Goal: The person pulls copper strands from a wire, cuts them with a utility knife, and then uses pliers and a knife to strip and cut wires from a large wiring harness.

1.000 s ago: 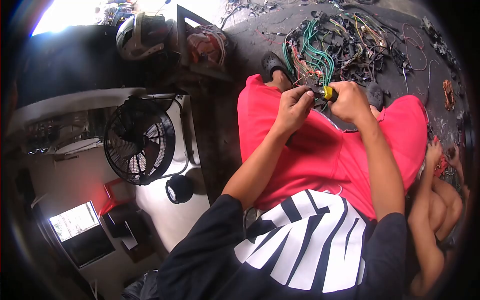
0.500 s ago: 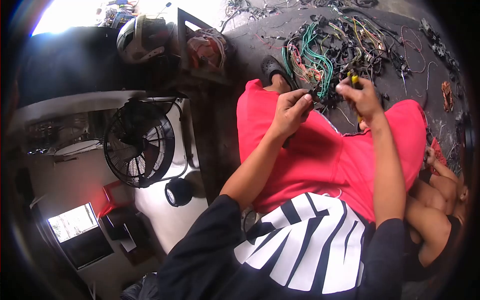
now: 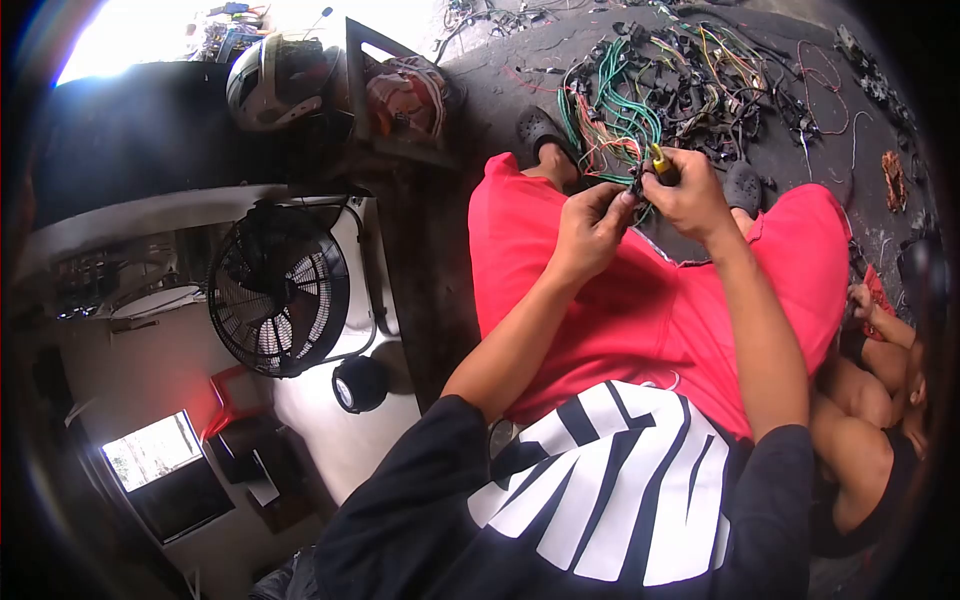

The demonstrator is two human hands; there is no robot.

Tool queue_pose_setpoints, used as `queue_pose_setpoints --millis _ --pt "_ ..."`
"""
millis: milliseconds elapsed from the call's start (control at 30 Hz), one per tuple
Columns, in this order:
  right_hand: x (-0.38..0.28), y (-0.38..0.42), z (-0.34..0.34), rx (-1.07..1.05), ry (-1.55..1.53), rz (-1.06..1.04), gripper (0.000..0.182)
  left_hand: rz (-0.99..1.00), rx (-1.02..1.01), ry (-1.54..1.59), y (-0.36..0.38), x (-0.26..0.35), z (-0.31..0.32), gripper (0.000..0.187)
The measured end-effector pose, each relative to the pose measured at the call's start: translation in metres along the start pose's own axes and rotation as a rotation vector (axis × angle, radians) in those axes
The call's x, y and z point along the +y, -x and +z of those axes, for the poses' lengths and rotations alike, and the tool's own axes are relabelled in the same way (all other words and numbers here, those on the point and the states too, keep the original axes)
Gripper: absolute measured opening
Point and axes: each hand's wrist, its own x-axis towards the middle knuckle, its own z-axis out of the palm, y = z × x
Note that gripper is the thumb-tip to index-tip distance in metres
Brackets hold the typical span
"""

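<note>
My left hand (image 3: pixel 592 232) is closed, fingertips pinching a small dark connector (image 3: pixel 634 186) at the end of a bundle of wires. My right hand (image 3: pixel 688 196) is wrapped around a yellow-and-black hand tool (image 3: pixel 661 166); its exact kind is hidden by the fingers. The right fingertips meet the left ones at the connector, above my lap. Just beyond both hands lies a tangled wire harness (image 3: pixel 625 95) with green, red and yellow wires and dark connectors, spread on the dark floor.
Red shorts (image 3: pixel 620 310) cover my crossed legs. On the left stand a black fan (image 3: pixel 280 290), a helmet (image 3: pixel 275 82) and a dark frame. Another person (image 3: pixel 860 430) sits at the right edge. Loose wires (image 3: pixel 822 88) and an orange-brown bundle (image 3: pixel 893 180) lie on the floor.
My right hand has moved left with the yellow-and-black tool, from apart to touching the connector. My left hand has shifted slightly right and down.
</note>
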Motion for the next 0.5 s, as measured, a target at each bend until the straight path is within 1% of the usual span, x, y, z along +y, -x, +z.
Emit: queue_pose_setpoints --millis 33,100,200,233,333,433,500 --pt "-0.005 0.001 0.001 0.051 0.060 -0.018 0.013 0.001 -0.004 0.009 -0.001 -0.002 0.000 0.022" --pt "-0.014 0.005 0.006 0.151 0.179 -0.053 0.015 -0.035 -0.028 0.138 -0.002 0.000 -0.001 0.022" --pt "-0.010 0.005 0.011 0.233 0.170 -0.154 0.011 -0.088 -0.060 0.280 -0.003 0.004 -0.003 0.022" --pt "-0.008 0.004 0.011 0.238 0.199 -0.182 0.012 -0.105 -0.073 0.318 -0.003 0.005 -0.004 0.022" --pt "-0.004 0.002 0.009 0.253 0.304 -0.250 0.016 -0.127 -0.059 0.283 -0.004 0.012 -0.003 0.024" --pt "-0.002 0.002 0.009 0.264 0.413 -0.277 0.023 -0.204 -0.043 0.391 -0.003 0.020 0.001 0.024" --pt "-0.001 0.001 0.007 0.272 0.443 -0.292 0.026 -0.222 -0.084 0.460 -0.005 0.018 -0.003 0.024"
